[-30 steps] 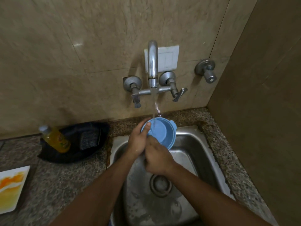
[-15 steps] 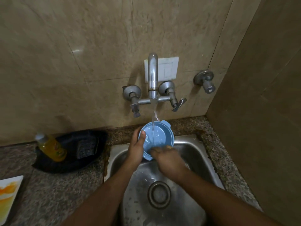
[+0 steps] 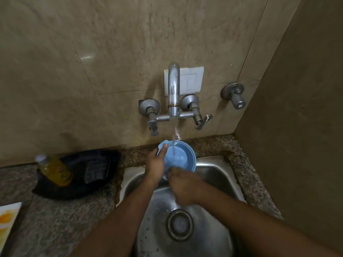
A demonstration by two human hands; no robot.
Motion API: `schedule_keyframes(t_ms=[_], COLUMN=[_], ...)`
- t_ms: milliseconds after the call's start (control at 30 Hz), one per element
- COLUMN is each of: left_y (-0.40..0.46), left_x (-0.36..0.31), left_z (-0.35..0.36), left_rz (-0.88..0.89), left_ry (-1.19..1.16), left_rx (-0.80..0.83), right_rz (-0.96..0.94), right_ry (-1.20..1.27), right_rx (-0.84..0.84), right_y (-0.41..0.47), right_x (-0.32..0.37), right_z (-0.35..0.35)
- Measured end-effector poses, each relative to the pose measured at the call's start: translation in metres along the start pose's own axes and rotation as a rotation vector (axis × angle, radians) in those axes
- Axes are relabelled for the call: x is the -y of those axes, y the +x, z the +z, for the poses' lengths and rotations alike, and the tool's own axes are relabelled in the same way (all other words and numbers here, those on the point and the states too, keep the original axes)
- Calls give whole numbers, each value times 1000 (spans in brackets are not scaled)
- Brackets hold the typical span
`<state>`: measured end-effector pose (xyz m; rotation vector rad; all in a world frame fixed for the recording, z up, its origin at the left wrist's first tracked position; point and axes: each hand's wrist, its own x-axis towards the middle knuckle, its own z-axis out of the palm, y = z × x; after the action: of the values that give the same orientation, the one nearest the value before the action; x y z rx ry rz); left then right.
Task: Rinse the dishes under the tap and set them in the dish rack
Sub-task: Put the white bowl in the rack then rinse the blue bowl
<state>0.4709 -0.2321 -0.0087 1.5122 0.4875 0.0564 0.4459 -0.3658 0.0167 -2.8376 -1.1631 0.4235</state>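
A light blue plastic bowl [image 3: 182, 156] with small side handles is held tilted toward me over the back of the steel sink [image 3: 219, 175]. Water runs from the chrome tap [image 3: 174, 89] straight into the bowl. My left hand [image 3: 156, 164] grips the bowl's left rim, thumb lying over the edge. My right hand [image 3: 183, 186] is at the bowl's lower rim, fingers curled against it. No dish rack is in view.
A black tray [image 3: 78, 184] on the granite counter at left holds a yellow soap bottle [image 3: 55, 171] and a dark scrubber [image 3: 94, 169]. A white-and-orange plate [image 3: 7, 219] shows at the left edge. A wall stands close on the right. The sink drain [image 3: 179, 224] lies below my hands.
The bowl has turned in my hands, its handle going from the right side to the upper left. My right hand slid from the bowl's underside to its lower rim. The view tilted up.
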Motion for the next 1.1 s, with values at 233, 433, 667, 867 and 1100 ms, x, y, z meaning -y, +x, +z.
schedule_keyframes(t_ms=[233, 433, 667, 867, 1100], left_y=[-5, -10, -24, -8, 7], left_x=[9, 7, 14, -15, -30], left_z=[-10, 2, -3, -35, -17], left_rz=[86, 98, 77, -85, 12], left_ry=[-38, -120, -228, -225, 153], left_rx=[23, -43, 59, 225, 240], right_rz=[-83, 135, 63, -279, -284], right_ry=[31, -116, -138, -391, -482], right_rx=[-261, -226, -286, -269, -294], right_y=[-14, -16, -6, -8, -2], right_x=[4, 15, -5, -46, -48], right_z=[31, 17, 24, 13, -8])
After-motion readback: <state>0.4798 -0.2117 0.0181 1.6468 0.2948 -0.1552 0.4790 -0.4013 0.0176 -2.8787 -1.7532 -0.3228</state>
